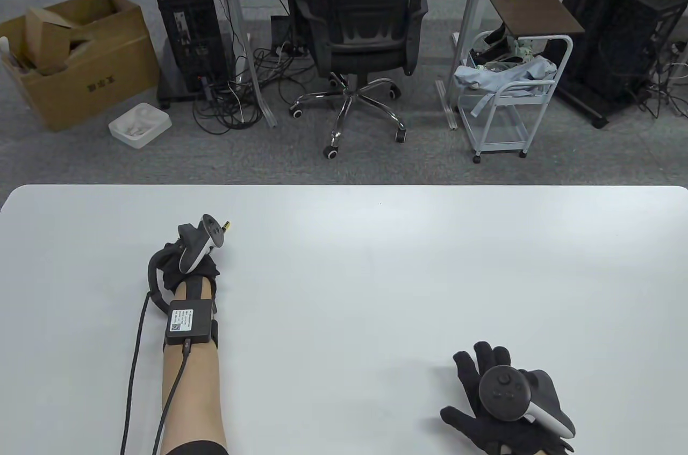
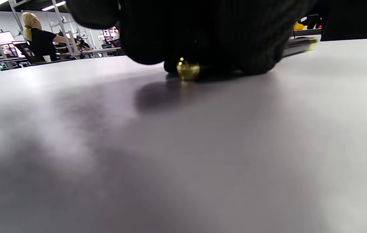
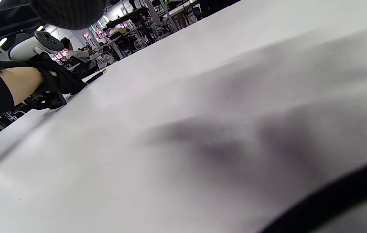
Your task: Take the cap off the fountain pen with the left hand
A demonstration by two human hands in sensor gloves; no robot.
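Step in hand: I judge this as the grasp stage; my left hand is down on the fountain pen at the far left of the white desk, and the cap looks not yet off.
Left hand: curled over the pen with the gloved fingers pressed low to the desk; I cannot tell whether they grip the pen or only rest on it.
Right hand: my right hand lies flat near the front right of the desk, fingers spread, holding nothing, well apart from the pen.
Pen position: flat on the desk under the left hand; only a short dark length with a gold tip shows past the tracker in the table view.
Long axis: it runs diagonally, from near-left under the palm to far-right, the visible gold tip pointing away from me and to the right.
Other end: in the left wrist view a gold rounded end peeks out beneath the fingers, touching the desk.
Cap end: I cannot tell which end carries the cap.
Next move: as I judge it, a firm pinch on the cap end, then a straight pull along the axis.
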